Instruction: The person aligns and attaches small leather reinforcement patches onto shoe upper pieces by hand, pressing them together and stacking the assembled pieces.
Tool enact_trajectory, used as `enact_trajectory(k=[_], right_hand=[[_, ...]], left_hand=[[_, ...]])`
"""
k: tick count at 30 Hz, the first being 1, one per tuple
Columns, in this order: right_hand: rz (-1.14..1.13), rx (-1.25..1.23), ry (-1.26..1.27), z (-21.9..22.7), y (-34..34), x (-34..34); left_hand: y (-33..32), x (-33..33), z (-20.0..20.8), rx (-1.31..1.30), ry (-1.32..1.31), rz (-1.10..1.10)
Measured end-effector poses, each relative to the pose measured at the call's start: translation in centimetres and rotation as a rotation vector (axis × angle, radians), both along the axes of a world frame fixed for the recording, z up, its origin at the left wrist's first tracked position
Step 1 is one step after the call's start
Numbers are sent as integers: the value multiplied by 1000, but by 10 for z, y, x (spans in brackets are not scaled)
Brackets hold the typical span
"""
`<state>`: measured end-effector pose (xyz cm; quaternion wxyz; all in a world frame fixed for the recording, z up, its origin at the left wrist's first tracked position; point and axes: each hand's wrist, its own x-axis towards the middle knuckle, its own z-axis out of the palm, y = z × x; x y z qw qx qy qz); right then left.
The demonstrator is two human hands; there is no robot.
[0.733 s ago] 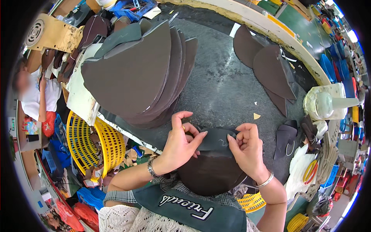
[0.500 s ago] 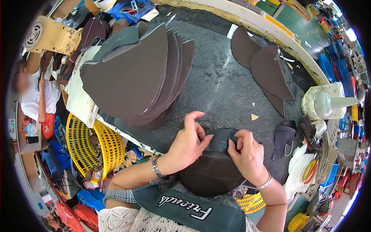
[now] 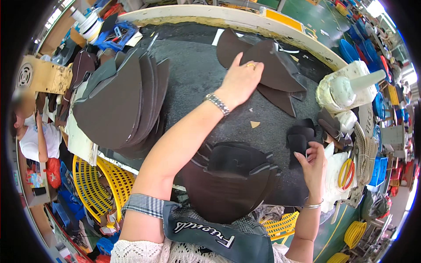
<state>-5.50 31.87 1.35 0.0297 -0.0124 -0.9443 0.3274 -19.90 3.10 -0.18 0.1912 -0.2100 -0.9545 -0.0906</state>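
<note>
My left hand (image 3: pixel 241 81) reaches across to the far right of the work surface, fingers apart over the left part of a small pile of dark brown, curved-edge panels (image 3: pixel 267 61). Its thumb is hidden. Lower down on the right, my right hand (image 3: pixel 313 168) pinches a small black rounded piece (image 3: pixel 297 144) between thumb and fingers. That piece lies over other small black pieces (image 3: pixel 302 127). Close to my body, several brown panels (image 3: pixel 223 193) rest layered at the front edge, with a smooth black piece (image 3: pixel 230 158) on top.
A tall stack of brown panels (image 3: pixel 112 103) stands on the left. On the right are a white-coated pot (image 3: pixel 344 90) with a pale handle and some yellow and red rings (image 3: pixel 346 173). Yellow baskets (image 3: pixel 114 179) stand below the left edge. A co-worker (image 3: pixel 37 136) is at far left.
My left hand has left the black piece in front of me and moved up to the far-right brown panels. My right hand has moved right to the small black pieces. The view has shifted.
</note>
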Motion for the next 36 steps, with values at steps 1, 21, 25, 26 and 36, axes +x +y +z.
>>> enact_trajectory(k=[1,21,25,26,36], right_hand=[[-5,-3,2,0,2,1],[854,-383,-123,48,-82,43],[812,-410,-102,37,-104,38],[671,-447,-157,35,-107,36],[425,-491,-252,4,-127,29]], left_hand=[[-5,-3,3,-63,-120,5],[-29,252,67,1005,-504,2],[-38,251,55,1128,-771,152],[-39,248,50,1275,-768,211],[-41,244,15,1415,-813,365]])
